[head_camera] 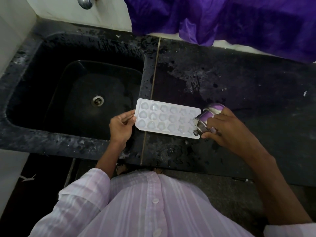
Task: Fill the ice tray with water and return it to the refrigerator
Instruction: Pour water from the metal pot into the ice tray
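A white ice tray (166,118) with heart and star shaped cells lies flat on the black counter, its left end over the sink's right rim. My left hand (121,126) pinches that left end. In my right hand (227,129) is a small steel cup (206,118), tipped on its side with its mouth over the tray's right end cells. Whether the cells hold water is hard to tell.
The black sink (30,69) with a round drain (98,100) lies to the left, a chrome tap (84,2) above it. The wet black counter (239,79) stretches right. Purple cloth (222,17) hangs over the counter's back edge.
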Tool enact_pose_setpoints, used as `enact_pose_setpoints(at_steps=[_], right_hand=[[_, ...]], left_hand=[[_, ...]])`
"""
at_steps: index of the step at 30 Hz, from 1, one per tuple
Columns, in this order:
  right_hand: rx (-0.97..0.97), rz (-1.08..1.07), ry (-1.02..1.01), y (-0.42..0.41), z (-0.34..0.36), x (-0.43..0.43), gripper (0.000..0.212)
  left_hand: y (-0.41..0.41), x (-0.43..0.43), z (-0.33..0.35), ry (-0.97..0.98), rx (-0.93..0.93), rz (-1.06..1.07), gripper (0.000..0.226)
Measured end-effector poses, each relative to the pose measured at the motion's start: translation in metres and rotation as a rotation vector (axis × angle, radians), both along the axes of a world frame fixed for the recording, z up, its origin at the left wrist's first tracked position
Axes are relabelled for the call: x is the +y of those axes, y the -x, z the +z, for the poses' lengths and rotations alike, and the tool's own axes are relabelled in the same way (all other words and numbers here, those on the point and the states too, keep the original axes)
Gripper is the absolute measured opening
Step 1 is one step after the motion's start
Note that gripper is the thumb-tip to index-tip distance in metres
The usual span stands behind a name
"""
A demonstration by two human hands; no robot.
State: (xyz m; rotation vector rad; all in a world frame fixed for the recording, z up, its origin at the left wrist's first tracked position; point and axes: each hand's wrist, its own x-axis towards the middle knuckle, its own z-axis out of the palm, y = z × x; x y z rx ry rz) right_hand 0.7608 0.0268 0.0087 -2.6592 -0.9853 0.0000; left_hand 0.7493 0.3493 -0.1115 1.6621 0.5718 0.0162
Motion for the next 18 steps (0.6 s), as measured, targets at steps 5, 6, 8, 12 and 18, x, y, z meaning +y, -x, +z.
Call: enact_pose_setpoints(at_steps=[5, 6, 8, 12, 18], right_hand=[[0.009, -0.004, 0.000, 0.0008, -0.0010, 0.0003, 0.058], [0.013, -0.005, 0.001, 0.0009, -0.0010, 0.0005, 0.058], [0.020, -0.012, 0.006, 0.0017, -0.0008, 0.0010, 0.057], [0.023, -0.029, 0.021, 0.0014, -0.0014, 0.0014, 0.054], [0.012, -0.075, 0.015, -0.0003, -0.0016, -0.0011, 0.048]], left_hand=[[0.0019, -0.0013, -0.0007, 0.003, -0.009, 0.009, 0.030], [0.0022, -0.0020, -0.0005, 0.002, -0.012, 0.014, 0.030], [0.0022, -0.0029, 0.0006, 0.001, -0.018, 0.023, 0.030], [0.0031, -0.0024, 0.0002, 0.003, -0.020, 0.017, 0.029], [0.0036, -0.0015, 0.0003, 0.005, -0.004, 0.010, 0.029]])
